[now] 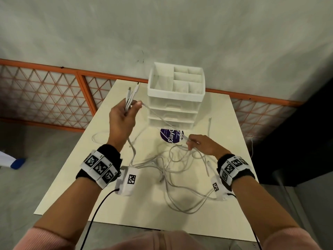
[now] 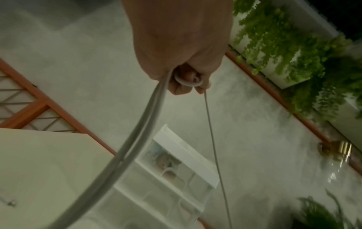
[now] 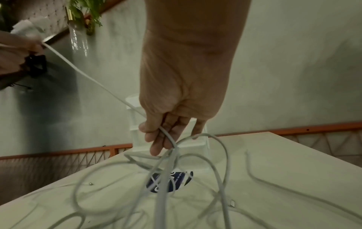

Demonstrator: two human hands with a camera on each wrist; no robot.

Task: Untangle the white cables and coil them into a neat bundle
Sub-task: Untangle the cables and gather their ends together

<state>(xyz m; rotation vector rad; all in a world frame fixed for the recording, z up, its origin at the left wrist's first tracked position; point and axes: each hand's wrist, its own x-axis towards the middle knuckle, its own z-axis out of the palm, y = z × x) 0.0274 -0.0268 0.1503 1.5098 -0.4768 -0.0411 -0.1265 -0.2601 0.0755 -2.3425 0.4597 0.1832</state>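
Observation:
Several white cables [image 1: 180,165] lie tangled in loose loops on the cream table [image 1: 225,204]. My left hand [image 1: 124,114] is raised over the table's left side and grips a few cable ends, their plugs [image 1: 134,88] sticking up past the fist. One cable strand [image 1: 162,120] runs taut from that fist down to my right hand [image 1: 200,144], which pinches it between thumb and fingers just above the tangle. The left wrist view shows my left hand [image 2: 186,74] curled round the cables [image 2: 137,136]. Seen from the right wrist, my right hand's fingers [image 3: 156,139] pinch the strand [image 3: 94,80].
A white drawer organizer [image 1: 175,98] with an open divided top stands at the table's far middle. A round purple sticker [image 1: 171,136] lies in front of it. One loose cable end [image 1: 210,123] lies at the right. An orange lattice railing [image 1: 54,94] runs behind the table.

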